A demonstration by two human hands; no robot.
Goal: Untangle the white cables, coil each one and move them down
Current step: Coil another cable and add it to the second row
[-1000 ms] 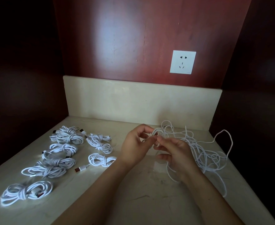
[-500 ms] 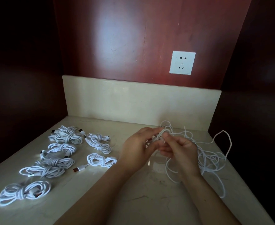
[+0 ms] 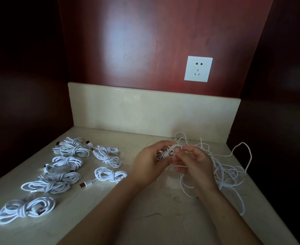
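Observation:
My left hand and my right hand meet above the middle of the counter. Between them they hold a small coiled white cable with turns wrapped round its waist. The left hand grips one end of the bundle, and the right hand's thumb and fingers pinch the other end. A loose tangle of white cables lies on the counter to the right, behind and beside my right hand.
Several coiled white cables lie in rows on the left of the pale marble counter. One nearer coil trails a USB plug. Dark wood walls close in both sides. A white socket sits on the back wall.
The hands have drawn closer together and the loose loops between them have been wrapped into a tight small bundle. The tangle on the right has shifted slightly.

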